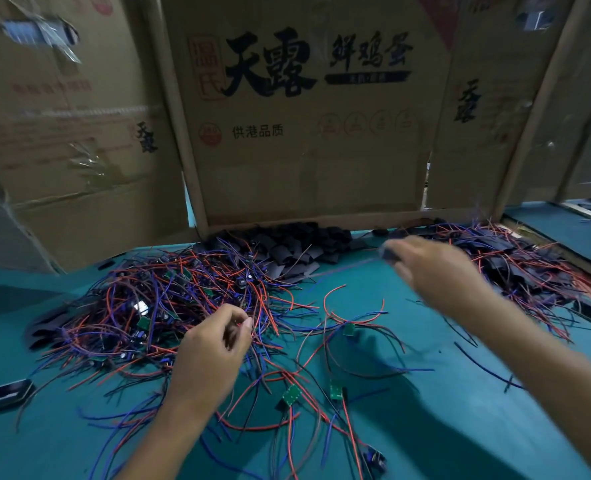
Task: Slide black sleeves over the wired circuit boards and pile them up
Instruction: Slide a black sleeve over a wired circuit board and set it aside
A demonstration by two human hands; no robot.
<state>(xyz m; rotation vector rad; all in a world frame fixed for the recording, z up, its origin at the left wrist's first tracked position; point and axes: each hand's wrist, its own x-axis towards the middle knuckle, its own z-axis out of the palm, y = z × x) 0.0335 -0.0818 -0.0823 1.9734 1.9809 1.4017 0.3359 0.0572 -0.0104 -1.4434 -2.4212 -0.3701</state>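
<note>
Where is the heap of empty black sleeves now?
In the head view, the heap of empty black sleeves lies at the far centre of the teal table, against the upright brown cardboard box, between two tangled wire piles.

right hand (pixel 436 268) blurred — held item unclear

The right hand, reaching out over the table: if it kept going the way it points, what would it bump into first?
Probably the heap of black sleeves at the foot of the cardboard box. The right hand points up and left toward it; motion blur and unclear depth make this a guess.
</note>
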